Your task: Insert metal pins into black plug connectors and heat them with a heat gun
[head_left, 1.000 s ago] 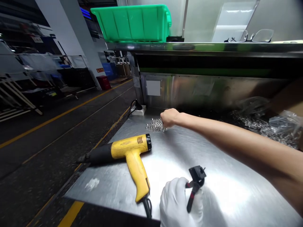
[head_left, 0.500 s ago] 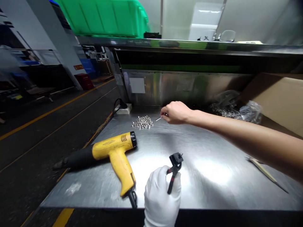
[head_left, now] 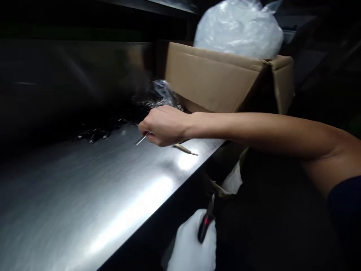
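The steel tabletop (head_left: 84,177) is filling the lower left of the view, running diagonally, with its near edge dropping off into dark. A cardboard box (head_left: 214,79) is standing beyond the tabletop's far edge, flaps up, and a clear plastic bag (head_left: 239,30) is bulging out of its top. A smaller crumpled bag (head_left: 165,92) is poking up at the tabletop's far edge, by the box's left corner.

The bare right hand (head_left: 166,126) is hovering over the tabletop near the far edge. Grip closed, pinching a thin metal pin (head_left: 141,139), tip pointing left and down. Cannot tell if the tip is touching the steel.

A flat tan strip with a pointed end (head_left: 183,149) is lying on the tabletop just under the right wrist.

The left hand (head_left: 191,244), in a white glove, is sitting below the tabletop's near edge. Grip closed around small black pliers (head_left: 207,222) with a red mark.

A dim clump of small metal parts (head_left: 94,134) is lying along the tabletop's far edge, left of the right hand. Too dark to tell more.
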Motion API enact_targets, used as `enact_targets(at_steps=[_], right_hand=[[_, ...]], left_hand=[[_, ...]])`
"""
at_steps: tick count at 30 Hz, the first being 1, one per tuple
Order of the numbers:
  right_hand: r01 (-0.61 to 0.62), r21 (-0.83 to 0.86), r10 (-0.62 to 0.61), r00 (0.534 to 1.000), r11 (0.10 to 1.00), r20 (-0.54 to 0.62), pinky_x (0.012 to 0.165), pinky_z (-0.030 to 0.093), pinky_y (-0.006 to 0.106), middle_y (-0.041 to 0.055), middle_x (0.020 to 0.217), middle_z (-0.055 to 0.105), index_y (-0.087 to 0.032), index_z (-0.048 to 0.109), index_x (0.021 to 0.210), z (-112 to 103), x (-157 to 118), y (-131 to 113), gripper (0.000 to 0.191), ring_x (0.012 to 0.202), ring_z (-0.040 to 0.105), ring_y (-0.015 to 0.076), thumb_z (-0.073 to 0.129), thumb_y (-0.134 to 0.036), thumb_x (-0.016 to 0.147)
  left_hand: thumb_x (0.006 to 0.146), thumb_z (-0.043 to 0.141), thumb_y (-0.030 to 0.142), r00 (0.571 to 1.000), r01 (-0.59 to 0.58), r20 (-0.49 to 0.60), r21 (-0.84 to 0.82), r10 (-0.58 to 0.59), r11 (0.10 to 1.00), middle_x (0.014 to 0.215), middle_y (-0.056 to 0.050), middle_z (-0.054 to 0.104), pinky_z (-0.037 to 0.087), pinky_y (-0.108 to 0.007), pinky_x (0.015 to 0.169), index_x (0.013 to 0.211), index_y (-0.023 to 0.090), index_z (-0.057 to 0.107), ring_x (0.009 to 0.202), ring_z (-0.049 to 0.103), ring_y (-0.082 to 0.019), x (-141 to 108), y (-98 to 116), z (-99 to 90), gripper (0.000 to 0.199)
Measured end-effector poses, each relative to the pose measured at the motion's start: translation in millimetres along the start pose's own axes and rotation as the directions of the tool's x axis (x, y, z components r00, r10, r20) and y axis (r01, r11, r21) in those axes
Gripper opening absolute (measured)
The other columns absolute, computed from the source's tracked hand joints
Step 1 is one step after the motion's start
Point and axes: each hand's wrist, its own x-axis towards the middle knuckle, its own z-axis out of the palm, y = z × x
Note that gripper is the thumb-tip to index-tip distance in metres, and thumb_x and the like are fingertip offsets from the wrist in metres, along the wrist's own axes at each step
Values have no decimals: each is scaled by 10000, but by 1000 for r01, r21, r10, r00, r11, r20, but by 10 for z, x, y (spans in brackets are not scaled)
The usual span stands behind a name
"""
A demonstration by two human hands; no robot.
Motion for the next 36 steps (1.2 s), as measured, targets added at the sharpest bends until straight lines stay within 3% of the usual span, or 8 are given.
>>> enact_targets(at_steps=[2, 4, 10, 19, 25, 31, 34, 36], right_hand=[[-7, 19, 8, 1000, 1000, -30, 614, 314, 310, 67, 898, 742, -175, 731, 908, 12, -247, 84, 195, 775, 636, 208, 539, -154, 879], [-1, 33, 3, 998, 999, -65, 592, 298, 306, 63, 895, 737, -175, 726, 900, 44, -452, 147, 178, 758, 633, 203, 551, -155, 878], [-19, 68, 23, 998, 997, -66, 580, 299, 314, 89, 900, 734, -147, 719, 910, 148, -723, 263, 183, 748, 647, 216, 541, -114, 893], [-151, 216, 133, 986, 965, 96, 605, 418, 320, 95, 796, 701, -140, 693, 885, 626, -703, 34, 145, 705, 649, 217, 551, -123, 906], [-105, 288, 92, 994, 952, 58, 852, 552, 402, 52, 1052, 679, -168, 666, 1103, 1187, -299, -139, 218, 933, 656, 192, 585, -347, 1011], [-139, 337, 146, 989, 931, 6, 946, 538, 472, 93, 1244, 644, -180, 643, 1223, 1272, 492, -297, 298, 1094, 635, 240, 617, -367, 993], [-184, 386, 216, 976, 904, -41, 973, 528, 498, 108, 1337, 600, -191, 603, 1307, 1286, 1120, -394, 367, 1158, 612, 264, 629, -366, 985], [-234, 422, 280, 958, 876, -51, 976, 528, 506, 113, 1368, 580, -196, 586, 1336, 1296, 1484, -466, 398, 1175, 604, 273, 637, -366, 980]], left_hand=[[910, 561, 365, 934, 250, 304, -183, -188, 951, 591, 45, 462, 327, -199, 444, 782, 198, 582, 495, 413, -93, 381, 24, 373, 211], [830, 599, 243, 794, 497, 542, -319, -275, 807, 613, 53, 451, 327, -186, 464, 817, 173, 567, 500, 386, -76, 787, 12, 626, 78], [571, 516, 95, 403, 795, 898, -248, -176, 554, 705, 33, 473, 556, -533, 829, 881, 162, 500, 666, 584, -148, 1615, -70, 914, 317], [592, 574, 149, 300, 873, 954, -277, 5, 402, 889, -66, 628, 296, -819, 924, 1076, 197, 579, 859, 671, -308, 1267, -290, 1006, 487], [487, 753, 72, 671, 620, 734, -635, 108, 462, 1107, -125, 677, 202, -741, 1084, 1388, 232, 548, 961, 680, -303, 711, -427, 90, 937], [534, 923, 501, 870, 306, 444, -828, 215, 470, 1176, -159, 694, 472, -457, 979, 1436, 248, 553, 1058, 690, -292, 11, -428, -927, 1007], [691, 791, 650, 993, 89, 121, -791, 12, 606, 1157, -145, 702, 532, -387, 818, 1356, 277, 614, 989, 714, -283, -253, -388, -1294, 782], [857, 632, 630, 985, 30, -101, -702, -142, 711, 1088, -136, 710, 540, -348, 698, 1278, 276, 662, 908, 721, -259, -389, -380, -1477, 551]])
